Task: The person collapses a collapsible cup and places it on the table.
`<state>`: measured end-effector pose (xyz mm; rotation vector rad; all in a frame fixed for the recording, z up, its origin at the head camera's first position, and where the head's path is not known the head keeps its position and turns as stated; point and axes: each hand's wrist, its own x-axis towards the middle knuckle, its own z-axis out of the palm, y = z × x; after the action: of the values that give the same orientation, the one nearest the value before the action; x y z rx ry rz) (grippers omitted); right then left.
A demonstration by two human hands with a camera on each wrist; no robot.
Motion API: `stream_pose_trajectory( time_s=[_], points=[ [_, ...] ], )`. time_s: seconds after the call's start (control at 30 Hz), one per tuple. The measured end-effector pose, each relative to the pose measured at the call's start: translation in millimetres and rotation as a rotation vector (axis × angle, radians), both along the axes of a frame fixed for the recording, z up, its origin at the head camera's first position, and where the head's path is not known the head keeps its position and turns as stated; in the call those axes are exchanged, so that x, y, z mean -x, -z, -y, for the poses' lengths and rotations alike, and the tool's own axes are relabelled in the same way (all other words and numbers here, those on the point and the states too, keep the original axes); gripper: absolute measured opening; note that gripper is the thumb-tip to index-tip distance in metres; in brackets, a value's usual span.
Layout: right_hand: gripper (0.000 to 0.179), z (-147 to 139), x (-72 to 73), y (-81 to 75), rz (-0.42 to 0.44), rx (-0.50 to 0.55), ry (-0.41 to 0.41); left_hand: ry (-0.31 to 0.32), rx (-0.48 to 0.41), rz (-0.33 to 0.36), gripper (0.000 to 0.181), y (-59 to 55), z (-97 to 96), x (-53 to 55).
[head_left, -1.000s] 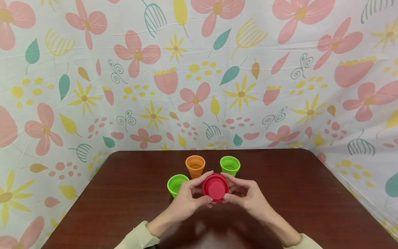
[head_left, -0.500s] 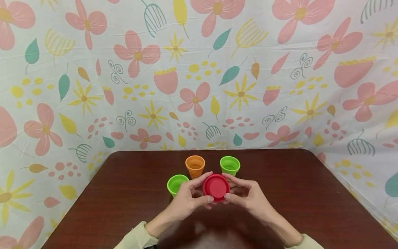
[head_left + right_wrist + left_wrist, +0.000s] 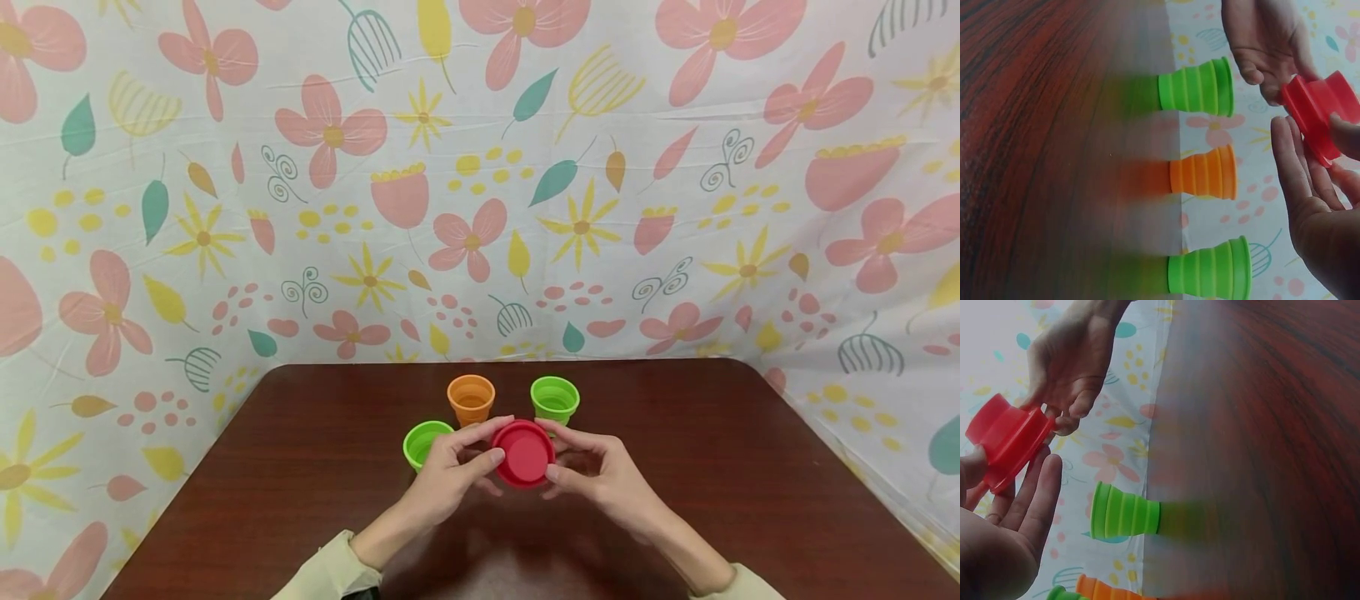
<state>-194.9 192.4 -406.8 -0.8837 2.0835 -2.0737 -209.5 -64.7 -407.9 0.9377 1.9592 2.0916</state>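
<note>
Both hands hold a red collapsible cup [image 3: 525, 454] above the table, its round face turned toward the head camera. It looks squat, with a wide rim and a short stepped wall, as the red cup [image 3: 1007, 440] shows side-on in the left wrist view. My left hand [image 3: 448, 473] pinches its left side, thumb on the near face and fingers behind. On the opposite side my right hand [image 3: 611, 479] grips it, thumb at the lower right edge. Some fingertips are hidden behind the cup.
Beyond the hands, an orange collapsible cup [image 3: 471, 400] and a green cup [image 3: 555, 398] stand upright and extended. Another green cup [image 3: 424, 443] stands nearer, partly behind the left hand. The dark wooden table [image 3: 300, 467] ends at a flower-patterned cloth [image 3: 480, 167].
The left thumb has shifted up from the cup's lower edge to its left side. The red cup has moved very slightly right. The three standing cups have stayed put.
</note>
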Motion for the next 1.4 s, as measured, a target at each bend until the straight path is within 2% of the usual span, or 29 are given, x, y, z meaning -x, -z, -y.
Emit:
stream_pose_trajectory(
  time_s=[0.23, 0.37, 0.6, 0.87, 0.97, 1.2, 1.4],
  points=[
    [0.043, 1.0, -3.2, -7.1, 0.052, -0.03, 0.055, 0.011, 0.001, 0.005, 0.046, -0.6, -1.8, -0.3],
    [0.04, 3.4, -2.9, -8.8, 0.049, -0.055, 0.107, 0.003, 0.0, -0.001, 0.043, -1.8, -3.6, -1.0],
    [0.038, 5.9, -2.0, -9.9, 0.052, -0.065, 0.132, -0.072, 0.002, 0.052, 0.036, -3.9, -6.6, -2.4],
    [0.038, 6.8, -1.8, -9.7, 0.082, -0.06, 0.148, -0.113, -0.017, 0.073, 0.036, -6.2, -10.4, -3.2],
    [0.038, 6.8, -1.9, -9.9, 0.076, -0.056, 0.145, -0.132, 0.003, 0.049, 0.034, -6.4, -10.0, -3.1],
    [0.036, 7.0, -2.0, -8.8, 0.064, -0.049, 0.14, -0.214, 0.087, -0.098, 0.029, -6.9, -8.1, -1.5],
    [0.036, 6.6, -1.5, -7.9, 0.06, -0.049, 0.133, -0.218, 0.104, -0.131, 0.03, -6.8, -6.9, -1.1]
  ],
)
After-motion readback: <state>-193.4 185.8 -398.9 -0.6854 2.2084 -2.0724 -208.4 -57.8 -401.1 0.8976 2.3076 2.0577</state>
